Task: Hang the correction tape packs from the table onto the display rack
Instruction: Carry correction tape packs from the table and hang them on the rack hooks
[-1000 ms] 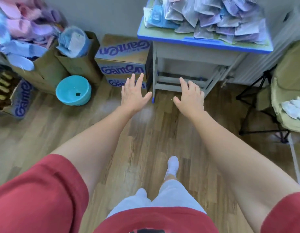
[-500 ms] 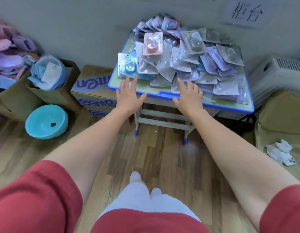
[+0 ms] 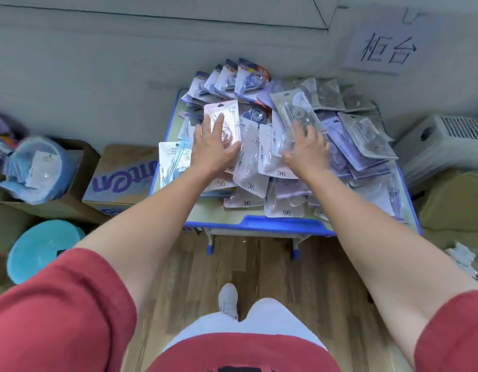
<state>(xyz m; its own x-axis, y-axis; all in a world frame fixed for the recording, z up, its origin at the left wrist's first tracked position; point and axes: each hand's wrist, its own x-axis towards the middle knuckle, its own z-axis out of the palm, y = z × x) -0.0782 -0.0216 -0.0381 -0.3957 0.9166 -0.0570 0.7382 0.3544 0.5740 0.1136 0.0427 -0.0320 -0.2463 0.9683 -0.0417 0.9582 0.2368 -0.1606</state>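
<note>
Early days: the packs (image 3: 280, 167) lie heaped on the surface (image 3: 259, 224), none hung, no rack in view. Left hand (image 3: 213, 149) lays spread fingers on a pink pack (image 3: 228, 111); right hand (image 3: 309, 151) reaches into the heap, fingers blurred, grip unclear.

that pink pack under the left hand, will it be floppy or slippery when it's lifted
The pink pack looks like a flat card with a clear blister, so probably fairly stiff and light. Its glossy face and the overlapping packs beneath suggest it may slide when the left hand pulls it.
</note>
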